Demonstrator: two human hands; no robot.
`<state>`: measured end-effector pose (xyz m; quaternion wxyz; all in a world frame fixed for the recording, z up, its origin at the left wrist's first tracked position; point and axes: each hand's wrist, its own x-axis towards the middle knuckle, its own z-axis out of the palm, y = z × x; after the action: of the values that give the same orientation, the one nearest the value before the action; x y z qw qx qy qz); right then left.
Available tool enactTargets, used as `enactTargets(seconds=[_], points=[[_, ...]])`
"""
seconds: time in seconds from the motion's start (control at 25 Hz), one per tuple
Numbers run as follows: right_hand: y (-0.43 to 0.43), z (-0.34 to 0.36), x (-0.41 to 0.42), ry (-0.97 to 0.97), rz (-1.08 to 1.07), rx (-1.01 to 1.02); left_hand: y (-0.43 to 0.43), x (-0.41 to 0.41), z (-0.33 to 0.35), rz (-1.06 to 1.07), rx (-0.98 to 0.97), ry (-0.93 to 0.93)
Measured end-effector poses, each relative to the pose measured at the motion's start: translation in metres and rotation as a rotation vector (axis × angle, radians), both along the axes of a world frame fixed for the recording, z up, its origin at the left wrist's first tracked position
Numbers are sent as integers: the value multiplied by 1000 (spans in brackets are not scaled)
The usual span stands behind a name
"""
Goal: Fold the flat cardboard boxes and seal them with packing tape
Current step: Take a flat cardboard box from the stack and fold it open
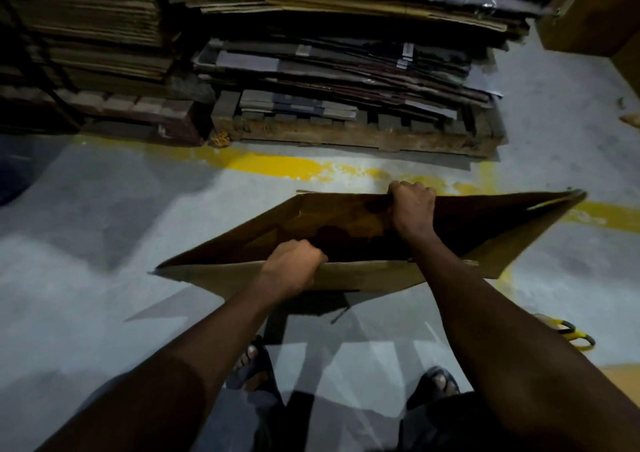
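A brown cardboard box (221, 271) stands partly spread open in front of me above the grey floor, its top forming a long diamond-shaped opening. My left hand (294, 264) grips the top edge of the near wall, fingers curled over it. My right hand (412, 209) grips the top edge of the far wall. The inside of the box is dark. No packing tape roll is clearly visible.
Stacks of flat cardboard (346, 56) lie on a wooden pallet (346, 133) ahead, with more stacks (86, 36) at the left. A yellow painted line (277, 166) crosses the floor. A yellow-handled tool (571, 335) lies at the right. My sandalled feet (252, 365) stand below the box.
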<state>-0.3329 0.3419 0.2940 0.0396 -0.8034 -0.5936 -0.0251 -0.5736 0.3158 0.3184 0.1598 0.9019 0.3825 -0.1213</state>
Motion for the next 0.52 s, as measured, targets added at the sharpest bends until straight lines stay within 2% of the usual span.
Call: enactTargets(seconds=[0.24,0.4,0.52], points=[[54,7,-42,-16,111,73,-5,-1,-5,-70,-26,44],[62,-2,-37,-51,40,-25,1,-13,1,-86,-25,-38],[45,-12,-14,-77,-81,-17,22,-42,8,-17,-54,56]])
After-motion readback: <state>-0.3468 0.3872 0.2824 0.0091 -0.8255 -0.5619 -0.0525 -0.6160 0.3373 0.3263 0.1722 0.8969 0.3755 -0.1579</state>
